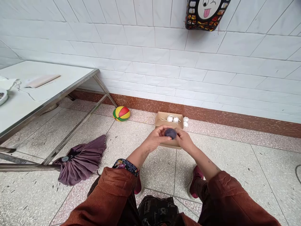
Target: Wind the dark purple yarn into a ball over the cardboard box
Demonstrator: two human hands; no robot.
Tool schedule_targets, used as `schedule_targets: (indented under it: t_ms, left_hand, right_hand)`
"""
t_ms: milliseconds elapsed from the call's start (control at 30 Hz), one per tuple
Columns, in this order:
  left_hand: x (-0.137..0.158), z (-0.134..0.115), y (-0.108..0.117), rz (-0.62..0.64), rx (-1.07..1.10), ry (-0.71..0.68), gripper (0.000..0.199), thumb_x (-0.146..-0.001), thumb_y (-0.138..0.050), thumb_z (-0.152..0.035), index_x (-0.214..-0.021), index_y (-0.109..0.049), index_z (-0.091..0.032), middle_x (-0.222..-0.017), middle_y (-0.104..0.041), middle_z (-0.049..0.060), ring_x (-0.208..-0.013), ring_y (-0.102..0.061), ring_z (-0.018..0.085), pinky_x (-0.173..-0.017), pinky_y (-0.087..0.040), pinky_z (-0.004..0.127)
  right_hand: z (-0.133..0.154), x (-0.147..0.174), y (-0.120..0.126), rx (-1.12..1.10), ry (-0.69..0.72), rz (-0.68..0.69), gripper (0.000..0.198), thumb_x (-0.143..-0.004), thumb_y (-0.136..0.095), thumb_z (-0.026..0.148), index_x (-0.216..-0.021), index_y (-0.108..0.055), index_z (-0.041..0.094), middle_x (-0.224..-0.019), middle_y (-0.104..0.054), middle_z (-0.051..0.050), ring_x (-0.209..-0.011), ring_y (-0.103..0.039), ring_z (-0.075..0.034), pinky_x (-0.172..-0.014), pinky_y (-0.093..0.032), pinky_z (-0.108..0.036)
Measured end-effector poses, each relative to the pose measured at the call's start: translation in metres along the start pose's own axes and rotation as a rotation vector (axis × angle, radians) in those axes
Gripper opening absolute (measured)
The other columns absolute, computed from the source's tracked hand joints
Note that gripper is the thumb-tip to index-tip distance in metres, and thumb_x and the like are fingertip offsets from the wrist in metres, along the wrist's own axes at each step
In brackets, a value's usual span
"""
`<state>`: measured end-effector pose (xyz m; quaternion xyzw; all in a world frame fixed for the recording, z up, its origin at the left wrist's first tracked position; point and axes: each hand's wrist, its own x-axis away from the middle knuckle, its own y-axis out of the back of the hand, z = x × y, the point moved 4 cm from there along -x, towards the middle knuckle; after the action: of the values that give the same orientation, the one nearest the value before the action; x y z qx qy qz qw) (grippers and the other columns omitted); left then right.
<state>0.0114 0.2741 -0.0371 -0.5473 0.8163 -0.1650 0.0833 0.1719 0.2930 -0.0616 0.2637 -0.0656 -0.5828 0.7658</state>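
My left hand [155, 137] is curled around a dark purple-grey yarn ball [170, 133], thumb along its near side, while the fingers of my right hand [185, 140] close on its other side, so both are clamped on it together. The ball sits between them, above the cardboard box [172, 143] and not resting in it. It looks fully wound to me, though I cannot tell whether a loose end remains to tuck. Just beyond my hands, two white yarn balls [169, 118] already lie inside the box with a stray strand, and what look like two loose white balls [186, 119] sit just outside its right wall, not put in.

The box stands on a speckled terrazzo floor [235, 175]. Farther out to the left of my left hand are a red, yellow and green beach-type ball [121, 113] and a pleated plum cloth bundle [82, 163], then a white-topped table [63, 73] with metal legs. Ahead of my hands runs a brown skirting [235, 121] under a white tiled wall [117, 47], where a black openwork basket [190, 18] hangs above and to the right
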Motion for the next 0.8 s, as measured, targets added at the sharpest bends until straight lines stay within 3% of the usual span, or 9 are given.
schedule_targets:
  t_ms: [100, 233, 300, 433, 533, 633, 700, 800]
  left_hand:
    - [-0.008, 0.002, 0.014, -0.163, -0.091, -0.015, 0.049, -0.064, -0.086, -0.025, -0.107, -0.064, -0.019, -0.102, -0.067, 0.004, -0.095, -0.061, 0.018, -0.089, -0.046, 0.034]
    - [-0.012, 0.007, 0.024, -0.293, -0.362, -0.024, 0.062, -0.058, -0.085, -0.02, -0.115, -0.059, -0.02, -0.105, -0.063, 0.005, -0.094, -0.06, 0.019, -0.085, -0.048, 0.035]
    - [-0.011, 0.009, 0.019, -0.26, -0.461, -0.027, 0.071, -0.057, -0.083, -0.017, -0.122, -0.057, -0.021, -0.107, -0.061, 0.006, -0.092, -0.059, 0.019, -0.082, -0.048, 0.035]
    - [-0.004, 0.011, -0.001, -0.068, -0.544, -0.04, 0.081, -0.061, -0.077, -0.012, -0.136, -0.049, -0.024, -0.109, -0.06, 0.006, -0.094, -0.059, 0.019, -0.085, -0.048, 0.037]
    - [0.0, 0.008, -0.015, 0.055, -0.477, -0.055, 0.084, -0.062, -0.075, -0.01, -0.139, -0.047, -0.026, -0.11, -0.061, 0.006, -0.1, -0.06, 0.02, -0.088, -0.047, 0.038]
    - [0.001, 0.003, -0.02, 0.117, -0.26, -0.042, 0.077, -0.064, -0.078, -0.013, -0.135, -0.051, -0.027, -0.112, -0.062, 0.006, -0.104, -0.061, 0.021, -0.089, -0.047, 0.036]
    - [0.0, 0.0, -0.018, 0.097, -0.139, -0.023, 0.063, -0.067, -0.08, -0.017, -0.125, -0.058, -0.024, -0.114, -0.064, 0.007, -0.105, -0.061, 0.021, -0.091, -0.046, 0.035]
    - [-0.003, -0.003, -0.005, -0.038, -0.103, -0.018, 0.049, -0.066, -0.084, -0.023, -0.111, -0.063, -0.02, -0.109, -0.067, 0.007, -0.1, -0.062, 0.019, -0.09, -0.046, 0.033]
  right_hand:
    - [0.011, 0.01, -0.005, 0.006, 0.043, 0.137, 0.026, -0.097, -0.051, 0.039, -0.083, -0.064, 0.022, -0.075, -0.065, -0.001, -0.069, -0.057, -0.017, -0.066, -0.045, -0.028]
    - [0.036, 0.019, 0.005, -0.088, 0.096, 0.241, 0.027, -0.098, -0.055, 0.043, -0.088, -0.067, 0.022, -0.079, -0.066, -0.001, -0.069, -0.057, -0.016, -0.068, -0.046, -0.027]
    - [0.042, 0.017, 0.016, -0.158, 0.093, 0.184, 0.026, -0.097, -0.056, 0.044, -0.089, -0.069, 0.022, -0.082, -0.068, -0.002, -0.073, -0.059, -0.017, -0.069, -0.047, -0.028]
    - [0.033, 0.007, 0.033, -0.184, 0.051, -0.038, 0.027, -0.095, -0.058, 0.044, -0.084, -0.067, 0.021, -0.074, -0.063, -0.001, -0.067, -0.054, -0.016, -0.065, -0.044, -0.028]
    - [0.019, -0.001, 0.033, -0.127, 0.02, -0.132, 0.026, -0.093, -0.059, 0.044, -0.081, -0.066, 0.021, -0.07, -0.06, 0.0, -0.064, -0.051, -0.015, -0.063, -0.041, -0.028]
    - [0.006, -0.005, 0.024, -0.11, -0.018, -0.103, 0.028, -0.093, -0.057, 0.045, -0.078, -0.064, 0.021, -0.071, -0.061, 0.0, -0.066, -0.054, -0.016, -0.064, -0.043, -0.028]
    - [0.001, -0.004, 0.016, -0.093, -0.041, -0.067, 0.029, -0.094, -0.054, 0.043, -0.077, -0.062, 0.021, -0.071, -0.062, 0.0, -0.066, -0.056, -0.017, -0.065, -0.044, -0.028]
    - [0.003, 0.0, 0.005, -0.024, -0.019, -0.013, 0.028, -0.094, -0.053, 0.041, -0.076, -0.06, 0.021, -0.07, -0.061, 0.0, -0.067, -0.056, -0.017, -0.065, -0.043, -0.028]
